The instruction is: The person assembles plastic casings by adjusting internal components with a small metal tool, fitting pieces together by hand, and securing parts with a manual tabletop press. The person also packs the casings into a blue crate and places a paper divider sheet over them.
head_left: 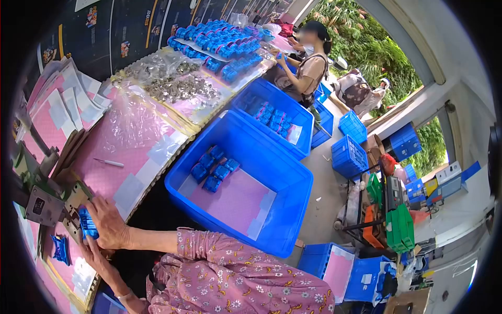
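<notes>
A blue plastic part (88, 224) with slots lies at the metal head of a small bench press (44, 204) on the left. My right hand (109, 224) is closed round its near side, fingers curled over it toward the press. From below, my left hand (99, 261) has its fingertips pressed against the lower end of the same part. A second blue plastic part (61, 249) lies on the pink table top beside the press, close to my left hand. The undersides of my fingers are hidden.
A big blue bin (285, 199) with several blue parts (213, 170) stands right of the table. Small metal pieces (183, 88), a white pen-like tool (109, 163) and stacked blue parts (225, 39) lie on the table. A co-worker (308, 68) sits further along.
</notes>
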`<state>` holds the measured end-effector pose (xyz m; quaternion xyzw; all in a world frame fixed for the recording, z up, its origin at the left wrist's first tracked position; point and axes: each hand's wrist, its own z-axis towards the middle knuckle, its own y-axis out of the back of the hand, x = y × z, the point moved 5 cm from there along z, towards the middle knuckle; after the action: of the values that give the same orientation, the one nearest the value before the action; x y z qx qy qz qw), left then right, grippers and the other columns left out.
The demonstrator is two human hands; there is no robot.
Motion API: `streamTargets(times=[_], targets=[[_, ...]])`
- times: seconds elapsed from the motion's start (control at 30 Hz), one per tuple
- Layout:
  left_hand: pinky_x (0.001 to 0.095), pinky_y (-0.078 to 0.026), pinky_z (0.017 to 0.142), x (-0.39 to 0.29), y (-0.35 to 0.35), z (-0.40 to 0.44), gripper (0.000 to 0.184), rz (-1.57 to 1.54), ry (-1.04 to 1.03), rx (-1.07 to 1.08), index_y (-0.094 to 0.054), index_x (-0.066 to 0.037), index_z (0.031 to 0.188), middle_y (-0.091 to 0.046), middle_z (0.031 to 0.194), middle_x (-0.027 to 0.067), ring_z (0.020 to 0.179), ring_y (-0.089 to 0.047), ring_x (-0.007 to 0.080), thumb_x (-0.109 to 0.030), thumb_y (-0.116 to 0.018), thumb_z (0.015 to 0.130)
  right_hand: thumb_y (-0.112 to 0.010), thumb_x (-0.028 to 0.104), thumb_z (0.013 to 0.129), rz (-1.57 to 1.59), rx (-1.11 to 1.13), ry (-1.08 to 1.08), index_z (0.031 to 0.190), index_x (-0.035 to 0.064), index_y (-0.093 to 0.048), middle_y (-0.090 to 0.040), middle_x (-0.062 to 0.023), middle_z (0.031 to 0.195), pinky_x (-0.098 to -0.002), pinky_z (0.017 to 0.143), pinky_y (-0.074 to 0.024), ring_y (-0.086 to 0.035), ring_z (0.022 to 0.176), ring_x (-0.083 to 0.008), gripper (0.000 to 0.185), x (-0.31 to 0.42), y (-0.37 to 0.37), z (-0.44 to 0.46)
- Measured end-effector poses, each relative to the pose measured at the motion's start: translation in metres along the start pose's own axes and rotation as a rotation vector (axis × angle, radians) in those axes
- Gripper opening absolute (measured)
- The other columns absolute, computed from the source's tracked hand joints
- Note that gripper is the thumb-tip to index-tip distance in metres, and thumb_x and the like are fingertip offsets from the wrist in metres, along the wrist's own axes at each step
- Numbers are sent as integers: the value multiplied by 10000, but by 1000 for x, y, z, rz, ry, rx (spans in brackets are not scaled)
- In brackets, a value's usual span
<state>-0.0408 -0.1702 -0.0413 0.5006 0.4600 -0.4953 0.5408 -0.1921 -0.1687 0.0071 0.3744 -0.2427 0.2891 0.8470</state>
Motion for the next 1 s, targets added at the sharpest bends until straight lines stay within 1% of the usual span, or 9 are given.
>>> streamTargets(times=[0.1,0.2,0.3,0.4,0.5,0.6,0.73,0.97,1.0], targets=[[310,-470,887,10,6,9,461,-92,99,16,-468,18,1380,-574,1180,128,1058,-559,174,-307,-493,1054,-767,289,654,36,22,-40,1245,-115,-440,-492,-286,1105,-484,910,-405,-489,1040,-422,787,3,-15,-3],[322,-456,934,28,27,34,450,77,-17,-86,-486,20,1355,-567,1248,129,1102,-551,183,-308,-502,1048,-775,266,666,98,131,-134,1268,-88,-415,-495,-268,1124,-481,939,-408,-488,1060,-414,786,12,-22,-1],[340,-431,986,29,41,51,475,39,-36,-34,-474,17,1380,-565,1284,137,1136,-548,203,-318,-505,1045,-748,236,706,236,176,-197,1237,-59,-471,-535,-247,1140,-486,933,-419,-510,1074,-403,668,11,-24,1],[322,-444,985,28,48,65,490,19,-137,-36,-465,8,1401,-556,1326,129,1172,-544,187,-325,-500,1043,-692,173,767,416,125,-259,1121,-44,-575,-612,-236,1051,-483,875,-454,-573,1013,-407,431,-11,-47,0],[321,-460,973,33,57,65,498,28,-23,2,-459,0,1415,-547,1341,121,1180,-546,175,-329,-496,1043,-636,120,819,375,156,-344,989,-47,-631,-649,-237,929,-485,819,-476,-614,930,-422,238,-18,-53,8],[332,-461,990,6,51,57,494,19,-84,64,-479,-10,1409,-537,1358,127,1186,-552,178,-336,-500,1039,-628,125,832,466,134,-339,933,-48,-636,-639,-245,859,-491,779,-483,-615,870,-441,201,-7,-41,14],[346,-398,1070,10,58,72,496,65,-92,52,-474,-20,1436,-495,1430,135,1278,-499,213,-329,-478,1048,-624,132,845,482,83,-318,948,-41,-628,-640,-242,902,-499,796,-469,-606,910,-437,202,-6,-53,13],[377,-236,1178,101,103,143,467,412,-267,92,-466,-57,1466,-340,1548,152,1431,-325,264,-305,-386,1080,-616,161,860,338,55,-288,906,5,-595,-602,-235,876,-507,775,-439,-579,888,-435,164,-35,-83,22],[368,-247,1171,101,105,141,455,520,-379,124,-468,-64,1467,-357,1531,154,1425,-330,263,-289,-389,1079,-615,167,860,319,68,-279,893,13,-588,-595,-233,864,-509,767,-435,-576,876,-436,160,-34,-83,21]])
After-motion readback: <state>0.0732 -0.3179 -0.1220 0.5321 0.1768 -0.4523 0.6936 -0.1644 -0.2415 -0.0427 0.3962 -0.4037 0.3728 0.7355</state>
